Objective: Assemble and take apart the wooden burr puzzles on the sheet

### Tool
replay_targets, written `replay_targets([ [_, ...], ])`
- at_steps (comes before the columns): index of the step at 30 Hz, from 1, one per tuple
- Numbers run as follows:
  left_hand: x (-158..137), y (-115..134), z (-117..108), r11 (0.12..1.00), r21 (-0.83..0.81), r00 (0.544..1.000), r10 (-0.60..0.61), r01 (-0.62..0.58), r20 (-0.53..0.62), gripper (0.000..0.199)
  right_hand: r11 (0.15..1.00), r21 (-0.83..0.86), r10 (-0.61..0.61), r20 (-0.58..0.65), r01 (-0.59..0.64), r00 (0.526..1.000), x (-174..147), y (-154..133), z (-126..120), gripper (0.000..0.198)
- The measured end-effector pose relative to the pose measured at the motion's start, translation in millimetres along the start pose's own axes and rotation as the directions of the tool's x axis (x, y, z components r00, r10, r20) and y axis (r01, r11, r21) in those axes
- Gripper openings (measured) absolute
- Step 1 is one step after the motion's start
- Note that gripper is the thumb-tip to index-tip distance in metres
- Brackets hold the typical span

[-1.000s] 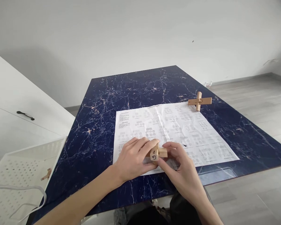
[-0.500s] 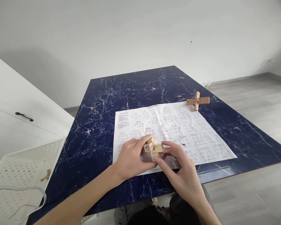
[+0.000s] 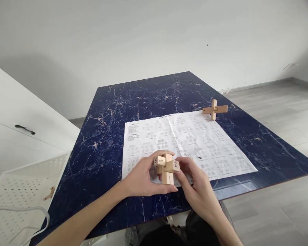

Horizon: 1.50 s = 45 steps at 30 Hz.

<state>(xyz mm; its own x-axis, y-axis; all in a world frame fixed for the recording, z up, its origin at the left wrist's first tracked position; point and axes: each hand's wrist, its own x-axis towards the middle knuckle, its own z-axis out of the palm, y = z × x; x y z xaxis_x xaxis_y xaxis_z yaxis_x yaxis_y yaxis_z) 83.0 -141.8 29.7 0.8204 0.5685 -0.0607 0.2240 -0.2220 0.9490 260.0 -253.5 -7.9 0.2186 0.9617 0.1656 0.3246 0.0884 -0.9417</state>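
Over the near part of the printed sheet [image 3: 154,136], a wooden burr puzzle [image 3: 167,168] of interlocked light blocks is held up. Handwritten numbers such as 1, 2 and 3 mark its block ends. My left hand [image 3: 143,176] grips it from the left, thumb under the lower block and fingers behind the top. On the other side, my right hand [image 3: 196,181] pinches the block marked 2 between thumb and fingers. Part of the puzzle's back is hidden by my fingers.
A cross-shaped wooden puzzle [image 3: 214,109] stands at the sheet's far right corner on the blue marbled table [image 3: 113,112]. Left of the table is a white perforated basket [image 3: 20,184] holding a small wooden piece [image 3: 49,193] and a white cable [image 3: 23,207].
The burr puzzle has been turned in my hands, so the ends marked 1 and 2 now face me. My left thumb has shifted lower beneath it.
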Motion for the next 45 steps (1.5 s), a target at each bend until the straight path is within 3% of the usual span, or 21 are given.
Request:
replay_targets([
  [6, 0.1, -5.3, 0.6, 0.987, -0.127, 0.993, 0.107, -0.101, 0.043, 0.072, 0.996, -0.014, -0.083, 0.1, 0.085, 0.991, -2.8, -6.9, -2.4, 0.023],
  [14, 4.2, -4.9, -3.2, 0.943, 0.056, 0.943, 0.329, -0.327, -0.04, 0.066, 0.996, 0.059, -0.078, 0.189, 0.067, 0.979, -5.9, -11.8, -4.4, 0.031],
  [23, 4.5, -4.1, 3.8, 0.888, 0.009, 0.887, 0.46, -0.461, 0.028, 0.071, 0.962, 0.214, 0.126, 0.207, -0.171, 0.97, -7.6, -9.1, -9.1, 0.062],
  [28, 5.4, -5.3, 1.1, 0.905, 0.084, 0.906, 0.421, -0.416, -0.048, 0.07, 0.94, 0.327, 0.028, 0.204, -0.095, 0.978, -7.1, -6.5, -9.7, 0.059],
  [35, 5.0, -5.0, 1.5, 0.897, 0.124, 0.901, 0.432, -0.424, -0.046, 0.07, 0.979, 0.197, -0.001, 0.214, -0.043, 0.977, -7.8, -8.3, -7.2, 0.046],
  [45, 2.0, -14.3, 3.6, 0.874, 0.202, 0.882, 0.464, -0.441, -0.083, 0.078, 0.959, 0.209, 0.131, 0.271, -0.191, 0.953, -3.4, -10.9, -7.7, 0.061],
])
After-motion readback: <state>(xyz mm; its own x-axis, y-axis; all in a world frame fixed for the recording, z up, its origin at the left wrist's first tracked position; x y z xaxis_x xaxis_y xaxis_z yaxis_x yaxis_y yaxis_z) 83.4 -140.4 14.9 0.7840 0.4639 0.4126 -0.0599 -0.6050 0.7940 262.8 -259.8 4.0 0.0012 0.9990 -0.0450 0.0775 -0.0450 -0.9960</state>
